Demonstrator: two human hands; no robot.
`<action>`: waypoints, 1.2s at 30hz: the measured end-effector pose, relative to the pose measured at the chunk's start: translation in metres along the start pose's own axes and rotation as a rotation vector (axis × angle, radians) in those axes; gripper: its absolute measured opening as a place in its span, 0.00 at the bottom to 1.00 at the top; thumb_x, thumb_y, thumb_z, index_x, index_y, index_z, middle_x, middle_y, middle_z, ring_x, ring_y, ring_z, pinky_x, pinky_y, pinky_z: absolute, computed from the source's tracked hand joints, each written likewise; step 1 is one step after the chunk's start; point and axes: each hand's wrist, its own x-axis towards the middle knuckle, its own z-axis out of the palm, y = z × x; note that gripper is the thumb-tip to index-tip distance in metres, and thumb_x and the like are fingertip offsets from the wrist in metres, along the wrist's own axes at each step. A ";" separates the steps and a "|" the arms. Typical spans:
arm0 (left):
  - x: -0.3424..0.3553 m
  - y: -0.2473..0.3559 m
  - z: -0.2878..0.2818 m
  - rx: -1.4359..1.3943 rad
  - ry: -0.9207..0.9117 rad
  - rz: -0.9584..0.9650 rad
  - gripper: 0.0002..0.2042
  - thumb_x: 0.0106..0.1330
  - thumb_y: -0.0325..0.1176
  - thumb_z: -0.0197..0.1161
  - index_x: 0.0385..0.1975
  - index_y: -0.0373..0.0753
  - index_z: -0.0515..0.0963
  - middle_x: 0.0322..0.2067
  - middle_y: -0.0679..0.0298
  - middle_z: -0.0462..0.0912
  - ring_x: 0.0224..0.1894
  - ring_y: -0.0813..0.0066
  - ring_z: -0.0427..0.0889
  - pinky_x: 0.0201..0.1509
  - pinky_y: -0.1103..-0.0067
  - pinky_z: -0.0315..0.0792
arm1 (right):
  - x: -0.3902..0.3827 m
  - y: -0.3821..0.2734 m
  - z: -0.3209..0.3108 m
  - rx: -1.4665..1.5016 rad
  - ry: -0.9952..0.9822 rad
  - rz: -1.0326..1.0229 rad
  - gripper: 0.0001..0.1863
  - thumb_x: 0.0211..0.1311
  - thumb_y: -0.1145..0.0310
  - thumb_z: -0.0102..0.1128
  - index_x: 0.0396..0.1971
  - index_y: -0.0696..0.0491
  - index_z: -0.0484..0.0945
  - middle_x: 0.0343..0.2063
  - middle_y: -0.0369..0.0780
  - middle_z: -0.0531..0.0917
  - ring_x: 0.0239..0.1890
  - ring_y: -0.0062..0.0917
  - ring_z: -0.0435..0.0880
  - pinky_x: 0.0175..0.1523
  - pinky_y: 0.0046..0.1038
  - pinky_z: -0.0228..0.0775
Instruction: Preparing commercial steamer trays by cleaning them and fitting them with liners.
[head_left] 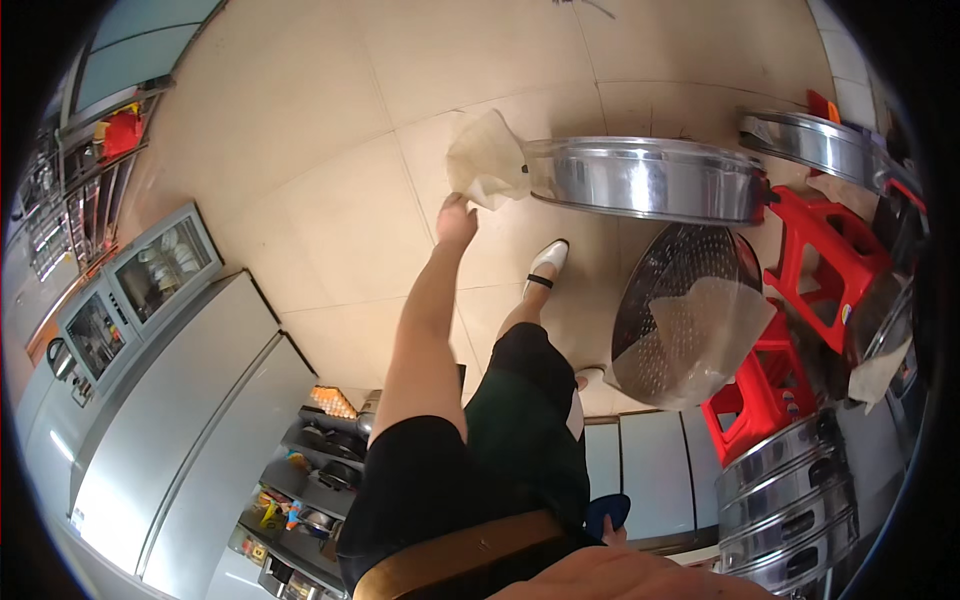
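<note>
My left hand, its arm stretched forward, pinches the near edge of a thin, creased beige liner sheet. The sheet's right side meets or overlaps the rim of a wide, shallow steel steamer ring; I cannot tell if it is attached. Nearer me lies a round perforated steamer tray, partly covered by another translucent sheet. My right hand is not seen; only bare skin shows along the bottom edge. A dark-blue rounded item with a bit of skin behind it cannot be made out.
Red plastic stools stand at the right, with another steel ring beyond. Stacked steamers are at lower right. On the left are a pale fridge, glass-door cabinets and a cookware shelf. A white shoe is on the tiles.
</note>
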 end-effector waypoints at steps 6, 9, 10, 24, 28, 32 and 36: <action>-0.123 0.020 -0.193 -0.490 0.722 0.291 0.04 0.47 0.25 0.61 0.21 0.35 0.73 0.24 0.58 0.74 0.26 0.63 0.74 0.31 0.75 0.69 | 0.022 -0.062 0.033 -0.209 -0.007 -0.344 0.19 0.51 0.68 0.52 0.40 0.65 0.68 0.34 0.52 0.76 0.37 0.38 0.76 0.43 0.34 0.65; -0.192 0.070 -0.250 -0.599 0.666 0.446 0.06 0.47 0.22 0.62 0.24 0.36 0.72 0.21 0.62 0.71 0.24 0.73 0.70 0.30 0.80 0.66 | 0.044 -0.054 0.052 -0.428 0.181 -0.610 0.16 0.49 0.73 0.47 0.40 0.60 0.67 0.34 0.52 0.74 0.38 0.45 0.73 0.44 0.37 0.64; -0.215 0.090 -0.261 -0.745 0.618 0.492 0.07 0.48 0.22 0.62 0.26 0.35 0.72 0.21 0.63 0.70 0.24 0.75 0.69 0.30 0.82 0.66 | 0.041 -0.062 0.057 -0.433 0.216 -0.696 0.15 0.47 0.74 0.47 0.38 0.58 0.68 0.32 0.50 0.74 0.37 0.44 0.73 0.42 0.37 0.64; -0.441 0.229 -0.239 -1.148 -0.334 1.070 0.04 0.56 0.21 0.56 0.31 0.33 0.74 0.28 0.66 0.75 0.30 0.83 0.72 0.35 0.87 0.66 | -0.033 -0.075 0.035 0.427 -0.096 -1.205 0.36 0.43 0.68 0.62 0.54 0.57 0.57 0.23 0.40 0.77 0.26 0.18 0.73 0.33 0.19 0.65; -0.491 0.264 -0.230 -1.027 -0.415 1.345 0.05 0.55 0.23 0.58 0.30 0.32 0.74 0.26 0.69 0.71 0.29 0.84 0.69 0.33 0.88 0.63 | -0.031 -0.028 0.001 0.709 -0.050 -1.229 0.40 0.43 0.67 0.64 0.57 0.56 0.54 0.31 0.40 0.77 0.32 0.16 0.73 0.38 0.19 0.66; -0.545 0.293 -0.219 -0.957 -0.398 1.533 0.04 0.54 0.22 0.58 0.29 0.32 0.74 0.25 0.70 0.69 0.27 0.85 0.67 0.31 0.89 0.61 | -0.030 0.018 -0.028 0.852 0.005 -1.288 0.17 0.48 0.71 0.59 0.40 0.60 0.72 0.29 0.35 0.79 0.31 0.15 0.73 0.38 0.18 0.66; -0.556 0.327 -0.213 -0.760 -0.024 1.715 0.03 0.51 0.21 0.60 0.25 0.32 0.75 0.31 0.66 0.70 0.35 0.80 0.68 0.39 0.84 0.63 | -0.030 0.059 -0.060 0.877 0.461 -1.224 0.10 0.49 0.72 0.58 0.29 0.63 0.76 0.25 0.36 0.80 0.29 0.14 0.74 0.35 0.17 0.65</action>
